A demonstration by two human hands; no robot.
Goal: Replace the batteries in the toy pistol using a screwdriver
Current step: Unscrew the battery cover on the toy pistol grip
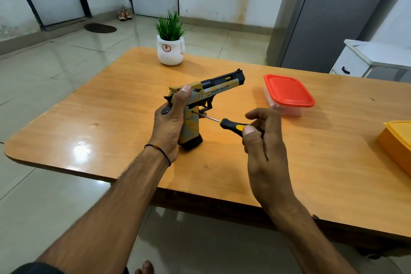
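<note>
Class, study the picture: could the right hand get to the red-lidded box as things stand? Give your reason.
Probably yes. The red-lidded box sits just beyond the right hand, only bare table between them. But that hand grips the screwdriver, which it would have to set down first.

Yellow-grey toy pistol (pixel 201 98) upright, magazine base on table; screwdriver (pixel 231 124) tip at grip.

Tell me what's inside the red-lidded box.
The red lid covers the box; its clear wall shows only a pale pinkish haze. Whatever lies inside is hidden and cannot be identified.
</note>
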